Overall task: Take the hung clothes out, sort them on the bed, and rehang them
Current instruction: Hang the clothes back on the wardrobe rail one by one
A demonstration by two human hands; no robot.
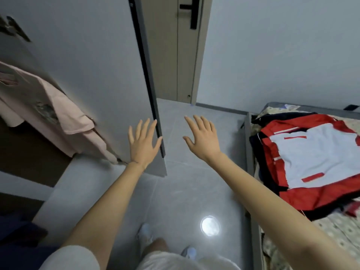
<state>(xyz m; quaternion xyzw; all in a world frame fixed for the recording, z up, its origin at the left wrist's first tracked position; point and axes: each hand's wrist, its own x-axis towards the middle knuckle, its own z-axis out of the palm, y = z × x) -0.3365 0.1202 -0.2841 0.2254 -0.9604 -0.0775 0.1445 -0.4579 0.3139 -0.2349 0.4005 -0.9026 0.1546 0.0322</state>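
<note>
While both arms reach forward in the head view, the left grip point(143, 145) is a bare hand spread wide, fingers straight and apart, holding nothing. It lies over the lower edge of the open wardrobe door point(87, 75); whether the palm touches the door cannot be told. The right grip point(204, 141) is also spread flat and empty, held above the floor point(185, 191) just right of the door's dark edge, apart from the left one.

At the left, a pink shirt point(48, 106) hangs inside the wardrobe, its hem and one sleeve draped down beside the inner face of the door. A grey print shows on its front. Its hanger is mostly hidden.

At the right, a jacket point(311, 158) in red, white and navy lies spread out on the bed point(341, 230), near the bed's left edge, on a pale patterned sheet. More dark cloth shows under and around it; how many pieces cannot be told. The grey bed frame point(251, 172) runs along the floor between the right arm and the jacket.

Beyond the hands stands a closed beige room door point(175, 55) with a black handle. A round light reflection point(210, 226) shines on the tiles near the person's shoes point(145, 232).
</note>
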